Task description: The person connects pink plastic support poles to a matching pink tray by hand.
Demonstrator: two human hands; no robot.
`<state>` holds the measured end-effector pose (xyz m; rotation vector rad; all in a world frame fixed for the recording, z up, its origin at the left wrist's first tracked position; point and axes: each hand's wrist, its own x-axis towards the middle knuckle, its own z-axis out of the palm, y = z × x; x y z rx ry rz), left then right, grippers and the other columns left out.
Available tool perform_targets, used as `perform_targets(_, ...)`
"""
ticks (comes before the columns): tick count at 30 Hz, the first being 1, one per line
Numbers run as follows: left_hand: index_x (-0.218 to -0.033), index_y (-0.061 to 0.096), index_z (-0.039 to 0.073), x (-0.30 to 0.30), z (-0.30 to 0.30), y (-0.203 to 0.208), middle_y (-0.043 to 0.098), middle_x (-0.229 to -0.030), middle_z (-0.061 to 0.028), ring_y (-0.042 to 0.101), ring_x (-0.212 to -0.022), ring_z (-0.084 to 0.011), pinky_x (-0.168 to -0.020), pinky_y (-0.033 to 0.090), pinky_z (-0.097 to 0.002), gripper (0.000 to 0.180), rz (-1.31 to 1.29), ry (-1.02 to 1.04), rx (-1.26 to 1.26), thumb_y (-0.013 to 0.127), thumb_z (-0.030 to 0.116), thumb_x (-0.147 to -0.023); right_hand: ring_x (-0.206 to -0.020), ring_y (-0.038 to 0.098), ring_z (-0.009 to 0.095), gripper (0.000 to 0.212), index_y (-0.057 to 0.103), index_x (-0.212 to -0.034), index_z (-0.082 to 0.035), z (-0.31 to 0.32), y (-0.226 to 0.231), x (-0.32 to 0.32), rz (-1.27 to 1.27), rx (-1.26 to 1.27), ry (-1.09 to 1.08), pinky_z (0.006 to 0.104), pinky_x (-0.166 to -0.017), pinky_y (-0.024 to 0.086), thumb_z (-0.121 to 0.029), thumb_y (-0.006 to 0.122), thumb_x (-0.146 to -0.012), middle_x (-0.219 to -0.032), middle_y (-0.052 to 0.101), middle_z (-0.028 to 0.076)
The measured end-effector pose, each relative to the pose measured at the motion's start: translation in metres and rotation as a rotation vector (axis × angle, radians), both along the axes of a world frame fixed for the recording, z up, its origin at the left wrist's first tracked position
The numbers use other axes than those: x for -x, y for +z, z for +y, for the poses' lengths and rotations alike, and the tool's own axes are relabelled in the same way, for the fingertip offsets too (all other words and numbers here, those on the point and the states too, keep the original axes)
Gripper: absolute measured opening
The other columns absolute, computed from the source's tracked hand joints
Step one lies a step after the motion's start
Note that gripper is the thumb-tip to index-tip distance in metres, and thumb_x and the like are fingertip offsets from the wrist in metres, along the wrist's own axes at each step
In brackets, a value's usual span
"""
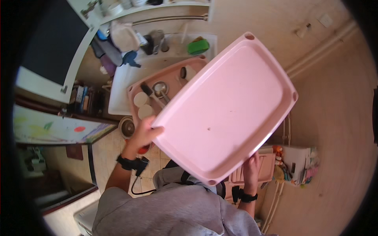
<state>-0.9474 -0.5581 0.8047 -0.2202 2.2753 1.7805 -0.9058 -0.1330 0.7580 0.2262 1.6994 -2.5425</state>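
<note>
A large pale pink plastic tray [232,102] with raised rims and holes in its corners is held up, tilted, in front of me. My left hand [143,135] grips its left corner, thumb over the rim. My right hand [251,168] holds the lower right edge, its fingers partly hidden by the tray. Behind the held tray, a second pink tray [171,67] rests on the white sink [119,94], partly covered from view. On it are two round whitish pieces [141,99], a dark-headed brush [146,89], a round metal item [160,87] and a small jar [188,72].
Beside the faucet [156,41], a green item [198,47] sits on the sink's back ledge. Cloths [108,51] hang at the left below an open cabinet door [51,43]. Low on the right are another pink tray-like piece [268,167] and a white box [295,159] by the wall.
</note>
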Motion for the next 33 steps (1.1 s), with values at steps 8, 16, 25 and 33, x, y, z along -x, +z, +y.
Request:
perform_targets(8, -0.105, 0.068, -0.006, 0.042, -0.161, 0.042, 0.07, -0.091, -0.0014, 0.063, -0.081, -0.0095, -0.073, 0.051, -0.0261, 0.025, -0.091, -0.038, 0.124, 0.069, 0.008, -0.084, -0.071, 0.07, 0.016, 0.015, 0.066, -0.11, -0.002, -0.092, 0.02, 0.098, -0.206, 0.001, 0.462, 0.0267, -0.064, 0.056, -0.012, 0.067, -0.098, -0.093, 0.073, 0.008)
perform_targets(16, -0.103, 0.066, -0.004, 0.125, -0.259, -0.052, 0.06, -0.096, -0.002, 0.059, -0.085, -0.0112, -0.076, 0.048, -0.0273, 0.019, 0.084, -0.242, 0.231, 0.067, 0.007, -0.088, -0.085, 0.069, 0.015, 0.02, 0.068, -0.112, 0.001, -0.187, -0.008, 0.092, -0.269, 0.015, 0.314, 0.0292, -0.074, 0.059, -0.012, 0.068, -0.098, -0.1, 0.072, 0.008)
perform_targets(25, -0.124, 0.062, -0.006, 0.15, -0.293, -0.123, 0.063, -0.119, -0.0091, 0.06, -0.109, -0.0192, -0.095, 0.047, -0.0305, 0.037, 0.093, -0.323, 0.218, 0.065, 0.006, -0.089, -0.091, 0.068, 0.014, 0.024, 0.064, -0.117, -0.005, -0.225, -0.025, 0.091, -0.26, 0.018, 0.194, 0.0317, -0.077, 0.058, -0.021, 0.066, -0.099, -0.102, 0.069, 0.003)
perform_targets(33, -0.123, 0.063, -0.003, 0.149, -0.273, -0.115, 0.069, -0.107, -0.0041, 0.062, -0.092, -0.0115, -0.084, 0.05, -0.0267, 0.03, -0.081, -0.23, 0.019, 0.063, 0.01, -0.095, -0.086, 0.067, 0.013, 0.023, 0.065, -0.113, -0.007, -0.229, -0.044, 0.095, -0.225, -0.052, 0.13, 0.0321, -0.07, 0.055, -0.026, 0.061, -0.099, -0.094, 0.068, 0.001)
